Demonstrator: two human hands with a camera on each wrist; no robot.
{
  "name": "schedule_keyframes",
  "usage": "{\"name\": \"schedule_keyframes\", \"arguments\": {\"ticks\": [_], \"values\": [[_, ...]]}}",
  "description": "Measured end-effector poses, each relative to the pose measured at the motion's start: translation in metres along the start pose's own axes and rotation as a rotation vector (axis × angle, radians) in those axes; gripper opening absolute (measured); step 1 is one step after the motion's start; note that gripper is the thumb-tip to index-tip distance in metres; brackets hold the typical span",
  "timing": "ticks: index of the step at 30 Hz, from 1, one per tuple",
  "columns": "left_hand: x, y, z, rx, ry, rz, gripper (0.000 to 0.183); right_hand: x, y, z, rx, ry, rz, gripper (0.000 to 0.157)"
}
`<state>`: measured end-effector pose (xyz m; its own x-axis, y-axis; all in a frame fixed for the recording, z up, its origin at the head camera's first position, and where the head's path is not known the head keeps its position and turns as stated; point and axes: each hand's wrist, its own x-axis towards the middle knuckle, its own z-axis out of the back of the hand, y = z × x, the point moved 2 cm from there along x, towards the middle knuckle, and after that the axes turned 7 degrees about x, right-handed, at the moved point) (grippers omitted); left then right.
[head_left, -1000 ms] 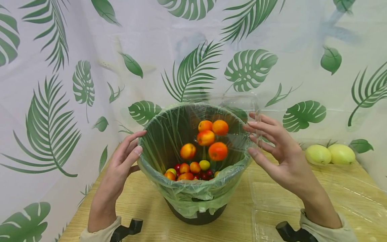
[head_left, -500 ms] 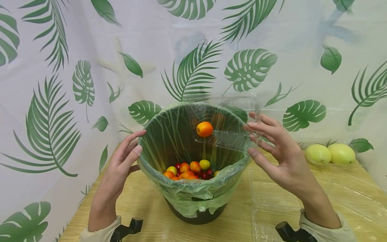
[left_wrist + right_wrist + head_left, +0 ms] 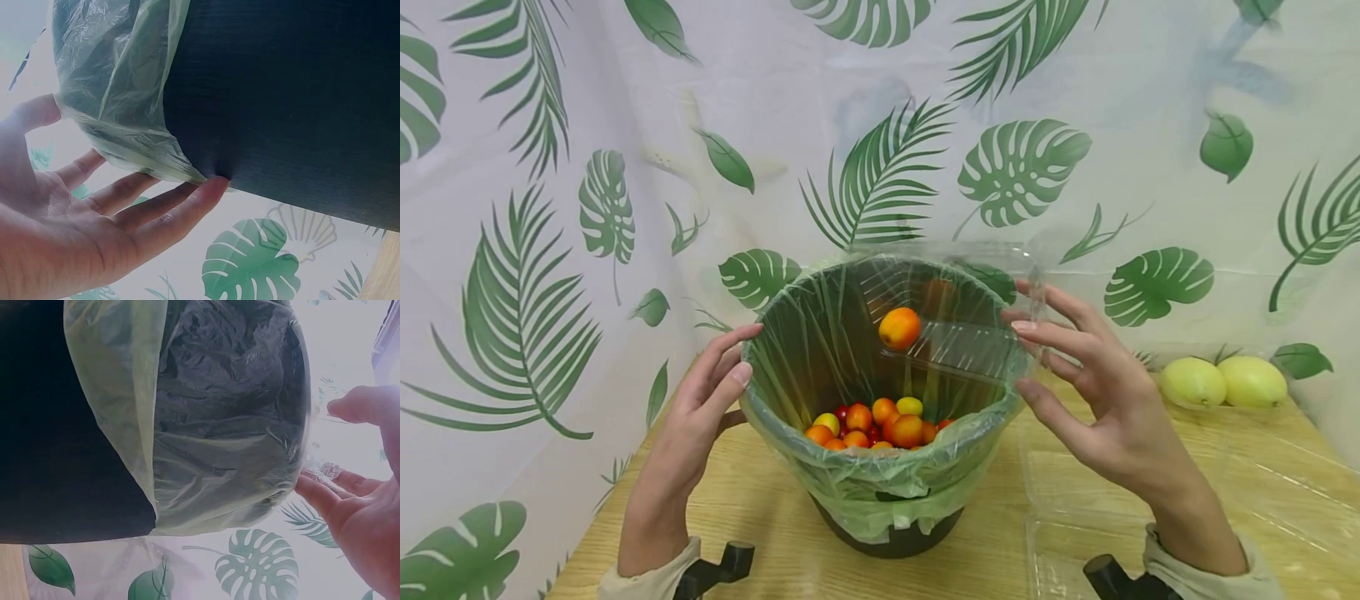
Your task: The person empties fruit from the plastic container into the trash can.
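A dark bin [image 3: 895,537], lined with a thin green plastic bag [image 3: 857,492], stands on the table. Several small orange-red fruits [image 3: 859,417] lie inside with a few yellow and dark red ones. My left hand [image 3: 696,417] touches the bin's left side with fairly straight fingers; the left wrist view shows fingertips against bag and wall. At the right rim, my right hand [image 3: 1097,392] holds the end of a clear plastic box [image 3: 977,346], which tilts down into the bin's mouth. One orange fruit [image 3: 899,328] shows at the box's lower left edge.
Two pale yellow-green oval fruits [image 3: 1223,382] sit at the back right. Clear plastic trays [image 3: 1097,492] lie on the wooden table [image 3: 760,517] at the right. A leaf-printed sheet [image 3: 820,100] hangs behind and to the left.
Several orange fruits have dropped from around the box into the bin, leaving one by the box. The box has shifted slightly; the left hand stays in place.
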<state>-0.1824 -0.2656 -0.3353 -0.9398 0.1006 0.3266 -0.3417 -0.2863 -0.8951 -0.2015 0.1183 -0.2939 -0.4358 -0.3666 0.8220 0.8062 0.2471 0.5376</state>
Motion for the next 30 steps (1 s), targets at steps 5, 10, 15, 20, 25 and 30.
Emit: {"name": "schedule_keyframes", "arguments": {"ticks": [5, 10, 15, 20, 25, 30], "values": [[-0.001, 0.0, 0.0, -0.001, 0.001, 0.005, 0.045, 0.0, 0.0, -0.002, 0.042, 0.008, 0.022, 0.045], [-0.001, 0.0, 0.0, 0.006, 0.001, 0.003, 0.045, -0.001, 0.0, -0.002, 0.087, -0.017, 0.004, 0.048], [-0.001, 0.0, 0.0, 0.012, -0.004, 0.001, 0.045, -0.004, -0.002, 0.003, 0.194, -0.058, -0.001, 0.052], [-0.001, -0.001, 0.0, 0.012, -0.005, 0.005, 0.045, -0.01, 0.001, 0.023, 0.319, -0.111, 0.003, 0.057], [-0.002, 0.0, 0.001, 0.017, -0.004, 0.013, 0.045, -0.021, 0.008, 0.051, 0.296, -0.195, -0.071, 0.061], [-0.001, 0.0, 0.001, 0.013, -0.002, 0.012, 0.045, -0.038, 0.011, 0.083, 0.311, -0.289, -0.095, 0.064]]}}
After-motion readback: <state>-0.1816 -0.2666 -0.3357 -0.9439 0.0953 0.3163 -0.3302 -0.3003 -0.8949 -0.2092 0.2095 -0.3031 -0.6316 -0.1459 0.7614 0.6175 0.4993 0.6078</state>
